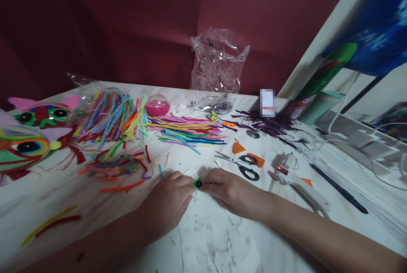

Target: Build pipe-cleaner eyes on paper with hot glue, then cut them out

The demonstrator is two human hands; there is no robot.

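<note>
Okay, head view, the only feed I have. I've got my left hand [171, 199] and right hand [227, 190] facing each other low over the desk [111, 235], with a small green-and-black piece [198, 183] between them. Left fingers sit at its green left edge, right fingers at its right side, close against the black round part. Both sets look pinched nearly together with the piece in their grip; exact contact I can't tell, too small and blurred.

Key relation: the piece is straight in the gap, on the line joining my two sets of fingers, neither hand clearly nearer. It reads as roundish, so no long axis I can call; green fringe shows mostly at top and left. Tilt unclear.

Below the fingers, toward me, a marked sheet [219, 230]. Just beyond my left fingers, a short blue strip [160, 170]; farther left, an orange strip [122, 187]. Straight beyond both, a pile of fuzzy strips [190, 126]. Beyond and right of my right fingers, scissors [239, 162], blades pointing left; well apart, farther right, a glue gun [310, 196], then a black stick [338, 188].
</note>
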